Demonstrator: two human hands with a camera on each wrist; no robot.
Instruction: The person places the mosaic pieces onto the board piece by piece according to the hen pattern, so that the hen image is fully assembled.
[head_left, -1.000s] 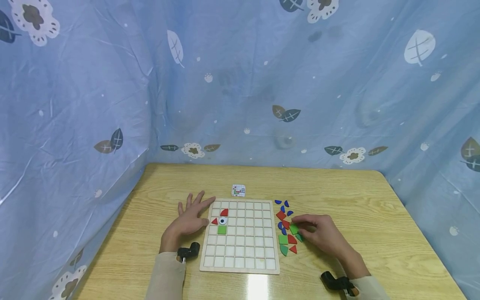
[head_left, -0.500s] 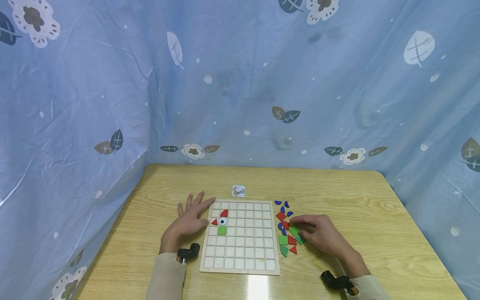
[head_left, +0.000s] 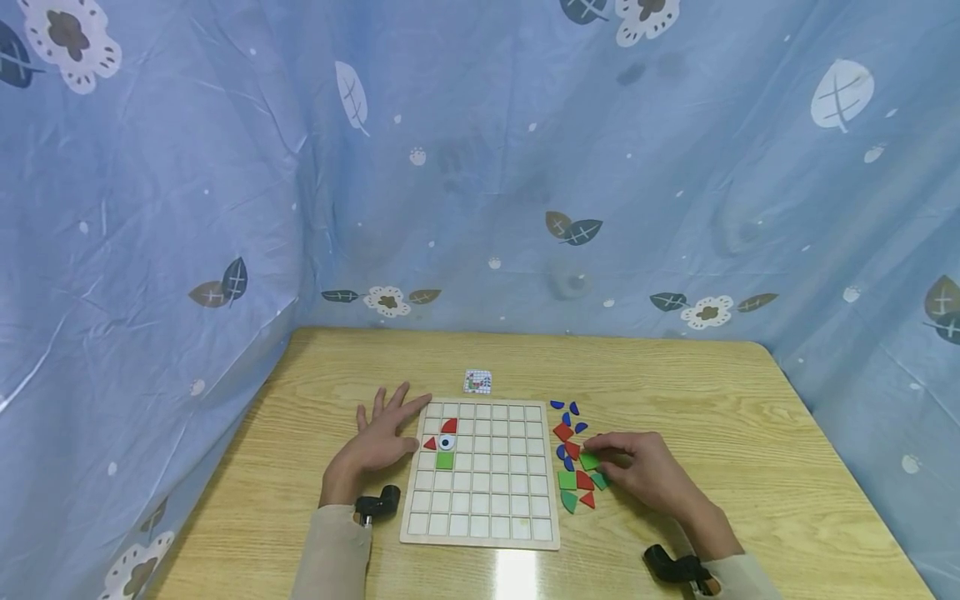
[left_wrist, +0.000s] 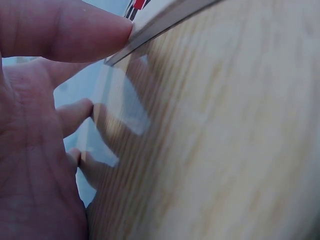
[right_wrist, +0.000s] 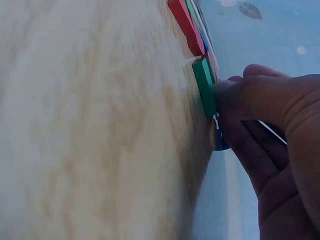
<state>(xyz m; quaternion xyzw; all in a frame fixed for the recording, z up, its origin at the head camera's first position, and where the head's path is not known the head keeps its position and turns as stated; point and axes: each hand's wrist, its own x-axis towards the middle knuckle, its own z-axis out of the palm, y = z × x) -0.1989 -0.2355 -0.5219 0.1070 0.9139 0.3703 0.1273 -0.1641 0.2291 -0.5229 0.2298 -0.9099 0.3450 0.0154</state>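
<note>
My left hand (head_left: 378, 443) is spread at the left side of the wooden grid board (head_left: 480, 545). Its thumb touches the board's left edge and its index fingertip the top-left corner; the left wrist view shows the thumb (left_wrist: 75, 32) against the edge. On the board sit a red quarter-circle tile (head_left: 449, 426), a red triangle tile (head_left: 430, 443), an eye tile (head_left: 446, 443) and a green square tile (head_left: 445, 460). My right hand (head_left: 637, 467) pinches another green square tile (head_left: 589, 461) among the loose pieces. A dark green tile (right_wrist: 205, 86) lies by the right thumb.
Loose red, green and blue tiles lie right of the board, including a green square tile (head_left: 567, 480), a red triangle (head_left: 587, 500) and a blue half-circle (head_left: 557, 405). A small pattern card (head_left: 477, 382) lies behind the board. A blue curtain (head_left: 480, 167) hangs beyond the table.
The dark green tile beside my right thumb has shifted slightly towards me. My right fingers have barely moved, and the left hand stays where it was.
</note>
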